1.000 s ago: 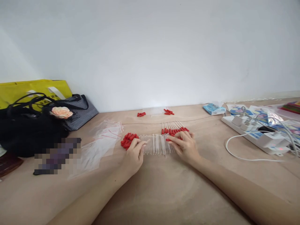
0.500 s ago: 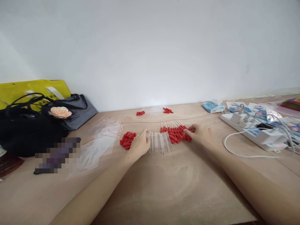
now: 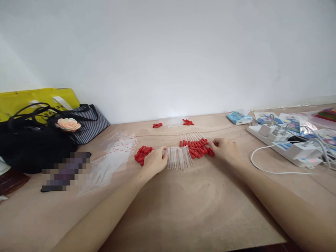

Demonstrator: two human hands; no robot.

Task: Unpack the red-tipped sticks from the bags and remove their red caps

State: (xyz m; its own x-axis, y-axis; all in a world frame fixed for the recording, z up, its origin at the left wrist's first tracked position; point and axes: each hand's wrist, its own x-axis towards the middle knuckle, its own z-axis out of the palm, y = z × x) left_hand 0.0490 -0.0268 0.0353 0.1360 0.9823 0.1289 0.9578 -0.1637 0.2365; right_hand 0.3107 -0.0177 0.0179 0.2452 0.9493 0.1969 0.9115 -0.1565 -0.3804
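Observation:
My left hand (image 3: pixel 155 161) rests at the left end of a row of clear, thin glass tubes (image 3: pixel 178 157). Its fingers are curled together, and what they pinch, if anything, is hidden. A pile of red rubber bulbs (image 3: pixel 141 154) lies just left of that hand. On the other side, my right hand (image 3: pixel 223 148) has thumb and fingertips drawn in at the right end of a row of droppers (image 3: pixel 193 142), touching the last red bulb. These droppers lie side by side, tubes pointing to the wall. More loose red bulbs (image 3: pixel 201 152) lie in front of them.
Clear zip bags (image 3: pixel 112 161) are spread on the left, near a blurred-out dark object (image 3: pixel 67 171) and several bags (image 3: pixel 28 140). Near the wall lie small groups of red bulbs (image 3: pixel 157 125) and tubes (image 3: pixel 174 122). A power strip (image 3: pixel 283 147) with cables and a blue packet (image 3: pixel 238 118) are right.
My right fingertips have shifted slightly away from the loose bulbs, toward the end of the dropper row. My left hand has barely moved. The camera view has shifted a little.

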